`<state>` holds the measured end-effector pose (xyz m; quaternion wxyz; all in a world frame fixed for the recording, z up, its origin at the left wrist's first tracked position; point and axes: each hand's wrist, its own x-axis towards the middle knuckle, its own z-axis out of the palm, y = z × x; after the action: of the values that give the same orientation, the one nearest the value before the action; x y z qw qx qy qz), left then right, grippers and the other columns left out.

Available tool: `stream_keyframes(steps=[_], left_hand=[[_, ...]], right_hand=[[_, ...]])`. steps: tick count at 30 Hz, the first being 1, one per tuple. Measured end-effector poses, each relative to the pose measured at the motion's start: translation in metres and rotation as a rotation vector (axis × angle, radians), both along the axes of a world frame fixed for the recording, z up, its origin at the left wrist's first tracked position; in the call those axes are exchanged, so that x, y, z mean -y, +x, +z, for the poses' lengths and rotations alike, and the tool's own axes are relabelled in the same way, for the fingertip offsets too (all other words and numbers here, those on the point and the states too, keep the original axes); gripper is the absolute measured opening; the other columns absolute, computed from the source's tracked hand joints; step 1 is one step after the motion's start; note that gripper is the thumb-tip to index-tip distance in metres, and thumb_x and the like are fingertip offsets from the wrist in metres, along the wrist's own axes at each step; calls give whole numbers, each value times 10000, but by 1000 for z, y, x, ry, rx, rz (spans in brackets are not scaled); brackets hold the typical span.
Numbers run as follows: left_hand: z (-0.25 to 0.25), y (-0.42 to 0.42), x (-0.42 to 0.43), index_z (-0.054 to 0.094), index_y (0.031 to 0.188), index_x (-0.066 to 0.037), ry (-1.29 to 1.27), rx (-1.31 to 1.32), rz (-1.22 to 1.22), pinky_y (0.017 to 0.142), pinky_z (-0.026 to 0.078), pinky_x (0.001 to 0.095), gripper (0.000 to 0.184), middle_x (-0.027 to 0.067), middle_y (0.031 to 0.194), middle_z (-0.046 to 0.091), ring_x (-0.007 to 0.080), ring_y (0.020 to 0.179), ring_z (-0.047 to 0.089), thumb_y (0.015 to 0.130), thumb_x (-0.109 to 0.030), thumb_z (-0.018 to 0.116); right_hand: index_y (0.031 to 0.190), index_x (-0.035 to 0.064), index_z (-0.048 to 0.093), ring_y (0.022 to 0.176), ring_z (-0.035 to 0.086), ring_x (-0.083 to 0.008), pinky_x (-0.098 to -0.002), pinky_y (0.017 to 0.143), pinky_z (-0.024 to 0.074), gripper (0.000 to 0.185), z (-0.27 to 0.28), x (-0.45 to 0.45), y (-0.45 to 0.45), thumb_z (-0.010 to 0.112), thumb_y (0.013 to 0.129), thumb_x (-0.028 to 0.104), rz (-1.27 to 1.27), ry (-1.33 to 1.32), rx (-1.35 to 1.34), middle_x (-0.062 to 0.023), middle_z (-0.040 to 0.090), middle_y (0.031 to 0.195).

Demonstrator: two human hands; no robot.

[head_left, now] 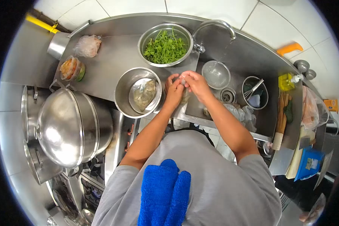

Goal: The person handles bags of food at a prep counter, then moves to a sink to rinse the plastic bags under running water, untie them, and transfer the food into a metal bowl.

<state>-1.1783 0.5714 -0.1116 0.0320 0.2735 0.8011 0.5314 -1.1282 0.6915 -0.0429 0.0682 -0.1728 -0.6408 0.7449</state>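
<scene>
Both my hands meet over the counter edge beside the sink, fingers pinched on the top of a clear plastic bag (185,96) with greyish-brown contents. My left hand (173,89) is closed on the bag's neck, and my right hand (195,83) is closed on it too, close against the left. Just left of them stands a steel pot (121,90), with another bag (144,95) of similar contents lying inside. Behind my hands is a steel bowl (142,52) full of leafy greens (165,47).
The sink (237,56) at right holds a colander (216,74), a container with a whisk (255,87) and plastic bags (241,115). A faucet (218,23) arches above. Large lidded pot (64,128) at left; plastic tubs (72,69) and a bag (88,46) at back left.
</scene>
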Motion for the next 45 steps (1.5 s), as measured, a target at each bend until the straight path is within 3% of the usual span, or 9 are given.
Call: stream_keyframes(steps=[11,15,17,20,26,31,39,42,45], left_hand=[[19,9,-1,568,1097,-26,135,111,-211,1001,286,376,346,169,1255,447,293,1174,398,896,-233,377],[-90,-23,29,553,1154,-26,-53,-20,-289,995,336,343,356,138,1221,522,272,1170,453,928,-227,364],[-53,-19,19,557,1127,0,-179,138,-224,968,355,350,344,127,1215,501,257,1135,467,888,-190,398],[10,4,5,518,1120,69,127,112,-244,1005,281,378,365,161,1230,445,299,1169,406,855,-178,464],[32,19,-5,469,1198,59,-151,-291,-254,993,305,420,445,230,1233,442,349,1139,427,851,-216,506],[15,13,-6,521,1122,40,-61,30,-185,963,318,411,396,192,1173,472,340,1113,424,798,-181,466],[60,31,3,559,1110,-86,-131,-415,-234,997,272,526,297,127,1225,477,368,1193,392,822,-132,502],[108,30,-1,544,1120,-84,40,-259,-271,1004,272,493,283,159,1191,483,381,1171,402,850,-146,483],[176,18,15,487,1152,-11,184,-4,-296,957,344,385,327,203,1173,479,334,1111,461,943,-231,368]], right_hand=[[861,63,584,623,486,-57,-205,543,413,167,43,4,-3,519,904,211,227,-59,57,24,552,741],[850,65,635,723,614,-151,-291,595,496,179,24,5,3,578,830,233,281,-70,-3,-64,644,812],[1010,195,660,824,652,-252,-359,682,517,273,45,-1,1,608,759,289,450,1038,67,-94,674,927],[1022,234,672,917,636,-275,-394,738,511,341,54,-9,9,640,693,318,442,1068,200,-86,667,988],[1004,138,686,804,662,-225,-384,684,519,333,31,-17,-14,622,734,321,783,1395,292,-81,676,940],[854,94,669,460,595,-235,-377,498,501,376,34,-31,4,539,757,434,678,816,309,-111,620,578],[756,68,681,525,629,-236,-359,567,498,283,99,-25,21,540,768,314,670,663,356,-126,635,674],[788,76,677,604,647,-208,-340,576,490,274,142,-34,16,567,779,326,704,1057,74,-132,634,697],[945,48,658,586,551,-87,-243,535,448,186,200,-24,15,559,858,179,544,836,-154,-39,597,766]])
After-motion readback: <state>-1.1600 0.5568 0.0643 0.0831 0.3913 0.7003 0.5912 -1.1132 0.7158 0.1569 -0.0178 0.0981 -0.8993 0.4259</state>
